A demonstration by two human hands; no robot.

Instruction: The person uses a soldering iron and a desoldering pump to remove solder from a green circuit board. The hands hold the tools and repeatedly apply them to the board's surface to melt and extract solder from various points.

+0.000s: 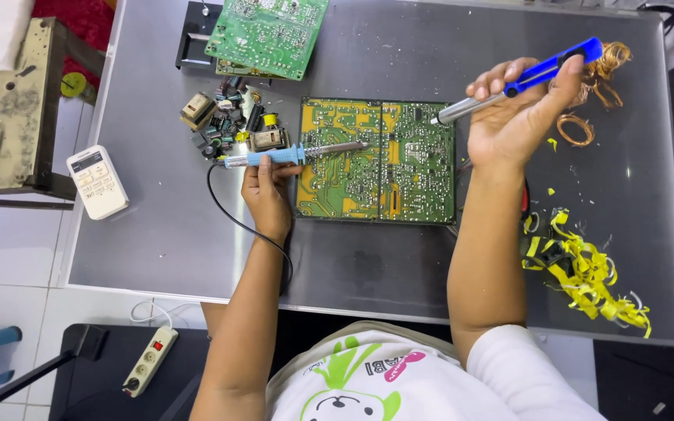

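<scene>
1. Circuit board (377, 160), a flat green rectangle with yellow-tinted patches and dense silver solder traces, lies solder side up near the middle of the grey metal table (157, 234).
2. The soldering iron (294, 155), with a light-blue ribbed handle and slim metal shaft, is clasped in the left hand (267, 191); its tip rests over the board's upper left area, and a black cord (235, 222) curves from the handle toward the table's near edge.
3. The right hand (512, 117) is closed around a desoldering pump (520, 78), a tube with a blue plastic body and silver metal nozzle; the thumb sits on the blue end and the nozzle points down toward the board's upper right corner.
4. A heap of loose components (228, 121), small dark cylinders and boxy wound parts, sits just beside the board's upper left corner.
5. A second green circuit board (267, 35), component side up, lies at the table's far edge, overlapping a black bracket.
6. Coils of copper wire (594, 86) curl at the far right, just behind the raised pump.
7. Strips of yellow tape (587, 269) lie tangled on the right side of the table, with small scraps scattered nearby.
8. A white remote control (97, 181) rests on the table's left edge.
9. A white power strip (150, 360) with a red switch lies on the floor below.
</scene>
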